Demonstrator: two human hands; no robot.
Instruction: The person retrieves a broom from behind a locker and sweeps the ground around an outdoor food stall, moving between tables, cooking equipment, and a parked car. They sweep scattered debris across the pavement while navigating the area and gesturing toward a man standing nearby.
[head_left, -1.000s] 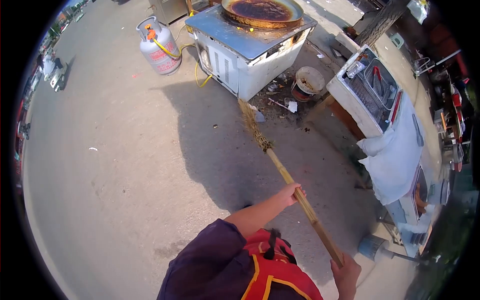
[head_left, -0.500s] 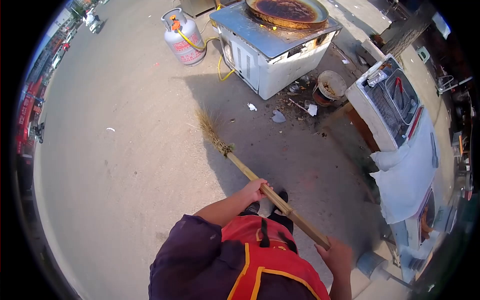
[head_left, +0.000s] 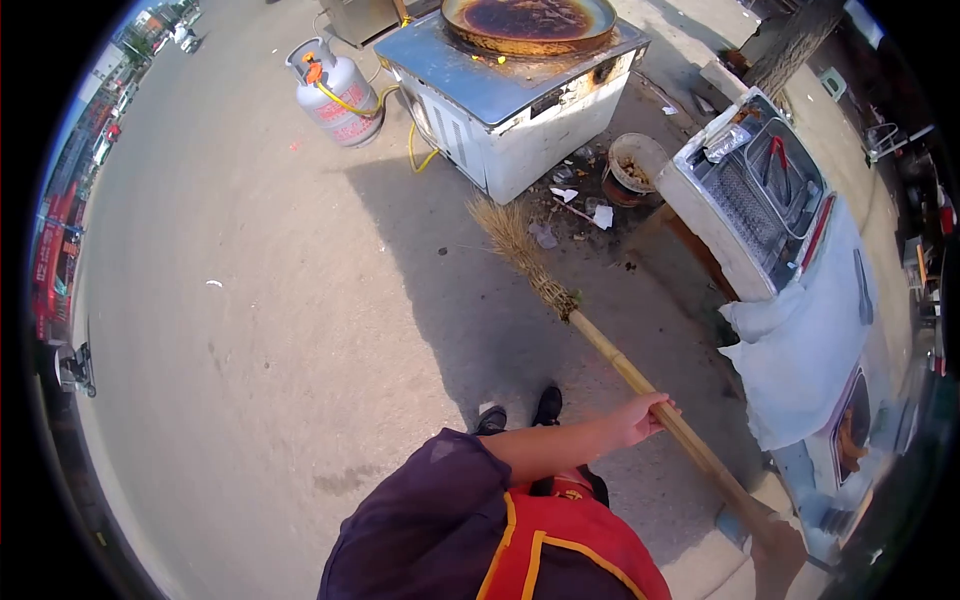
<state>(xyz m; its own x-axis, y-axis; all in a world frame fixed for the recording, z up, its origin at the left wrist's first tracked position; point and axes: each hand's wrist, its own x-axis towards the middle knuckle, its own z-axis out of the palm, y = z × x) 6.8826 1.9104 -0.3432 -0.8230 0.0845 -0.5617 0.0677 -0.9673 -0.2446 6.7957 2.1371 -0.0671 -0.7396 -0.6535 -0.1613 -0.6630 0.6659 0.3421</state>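
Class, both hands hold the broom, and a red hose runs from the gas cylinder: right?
Wrong colour: in the head view, the hose from the gas cylinder is yellow, not red. The left hand and right hand hold the broom.

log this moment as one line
left hand: grips broom handle | right hand: on handle end | bristles: near stove corner

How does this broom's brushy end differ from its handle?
The bristles spread into many thin strands, while the handle is one long pole. No hand touches the bristles; the left hand and blurred right hand are on the handle. The bristles point toward the stove; the handle runs back toward the person. Both are straw-coloured.
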